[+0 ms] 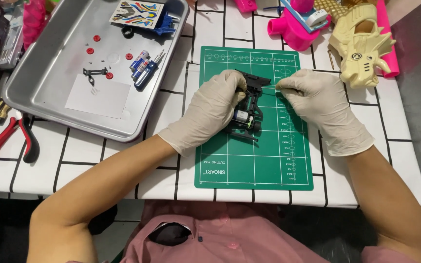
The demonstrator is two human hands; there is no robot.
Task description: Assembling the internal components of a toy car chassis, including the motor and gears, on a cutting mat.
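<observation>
**Steadying the small black chassis on the green mat**

Far out to the left of the left hand (209, 111) lie red-handled pliers (9, 139) on the grid-patterned tablecloth (98, 160). Just above and to that hand's left sits a metal tray (40, 92) with two small batteries (141, 62), red wheel-like discs (90, 50) and a white card (97, 99).

The left hand, gloved, is clenched around the black toy chassis (248, 109), which stands on edge on the green cutting mat (254, 165), a small silver motor showing at its lower end. Judging by this, a firm grip low on the frame keeps it from twisting.

The right hand (325, 109), also gloved, pinches at the chassis's top right corner; whether it holds a thin tool or part I cannot tell. Slow, light work there seems wise. Above and beyond the right hand rests a cream plastic toy shell (361, 46).
</observation>
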